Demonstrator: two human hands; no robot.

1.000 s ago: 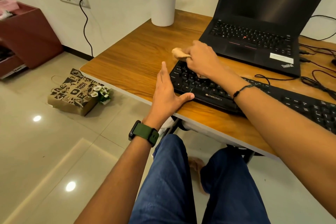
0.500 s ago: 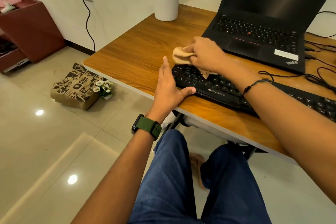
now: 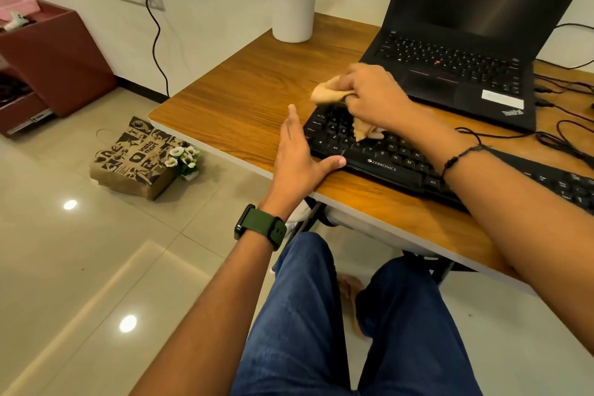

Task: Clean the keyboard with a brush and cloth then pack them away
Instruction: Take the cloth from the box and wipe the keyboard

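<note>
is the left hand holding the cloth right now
No, the left hand rests flat against the keyboard's left end, while the right hand grips the cloth.

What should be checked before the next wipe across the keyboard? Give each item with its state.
1. Cloth gripped by the right hand: ok.
2. Left hand steadying the keyboard at its left end, thumb on the front edge: ok.
3. Cloth touching the keys: cannot tell, the hand hides most of it.
4. Keyboard fully on the table: ok.
5. Brush within reach: cannot tell, none in view.
6. Laptop close behind the wiping hand: not ok, little room.
</note>
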